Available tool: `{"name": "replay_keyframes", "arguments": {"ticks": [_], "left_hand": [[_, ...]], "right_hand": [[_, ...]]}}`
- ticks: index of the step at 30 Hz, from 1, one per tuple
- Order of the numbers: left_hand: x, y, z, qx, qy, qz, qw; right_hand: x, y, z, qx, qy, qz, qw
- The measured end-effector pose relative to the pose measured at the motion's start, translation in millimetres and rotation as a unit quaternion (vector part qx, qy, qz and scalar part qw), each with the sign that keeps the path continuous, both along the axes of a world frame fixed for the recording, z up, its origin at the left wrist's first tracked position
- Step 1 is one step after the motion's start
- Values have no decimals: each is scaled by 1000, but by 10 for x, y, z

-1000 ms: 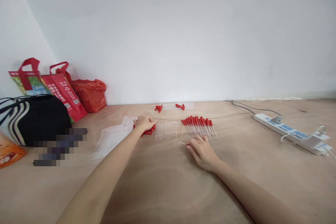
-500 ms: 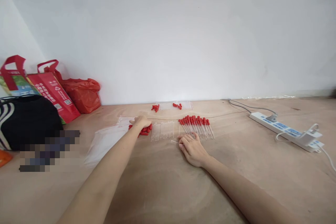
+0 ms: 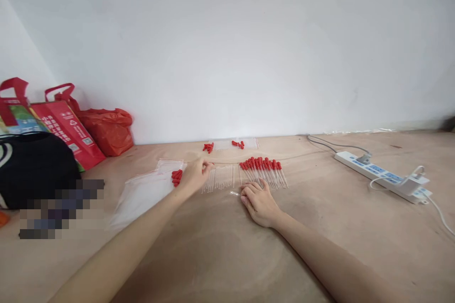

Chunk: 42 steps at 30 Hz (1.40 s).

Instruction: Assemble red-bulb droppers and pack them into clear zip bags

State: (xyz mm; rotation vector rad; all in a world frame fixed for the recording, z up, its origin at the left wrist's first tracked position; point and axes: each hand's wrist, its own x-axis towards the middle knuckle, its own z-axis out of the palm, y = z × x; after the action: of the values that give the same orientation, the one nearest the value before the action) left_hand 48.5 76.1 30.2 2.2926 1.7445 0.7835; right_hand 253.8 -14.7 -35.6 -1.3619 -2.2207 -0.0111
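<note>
Clear tube [image 3: 234, 193] — partly hidden by right hand [image 3: 260, 202].

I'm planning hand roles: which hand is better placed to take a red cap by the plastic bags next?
Probably the left hand: it is beside those red caps; the right hand is farther away, holding a clear tube.

At left a black bag [image 3: 39, 168] fronts a red carrier bag [image 3: 66, 128]; at right, a power strip [image 3: 384, 175]
</note>
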Motion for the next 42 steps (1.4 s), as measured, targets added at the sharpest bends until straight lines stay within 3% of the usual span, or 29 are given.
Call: {"name": "replay_keyframes", "arguments": {"ticks": [3,5,9,13,36,42], "left_hand": [[-1,-419,-268,22,12,-88,996],[-24,-609,-432,97,4,-164,982],[-50,-725,-584,133,18,-217,967],[-24,-706,-577,144,56,-232,960],[-31,-763,-513,151,16,-265,952],[-32,-790,-526,158,41,-281,946]], "right_hand": [[19,-26,-6,16,17,-13,1000],[24,-49,-10,19,37,3,999],[-7,-92,-14,34,53,47,997],[-47,-116,-16,49,36,64,996],[-25,-98,-33,34,68,93,993],[-18,-117,-12,50,20,89,995]]}}
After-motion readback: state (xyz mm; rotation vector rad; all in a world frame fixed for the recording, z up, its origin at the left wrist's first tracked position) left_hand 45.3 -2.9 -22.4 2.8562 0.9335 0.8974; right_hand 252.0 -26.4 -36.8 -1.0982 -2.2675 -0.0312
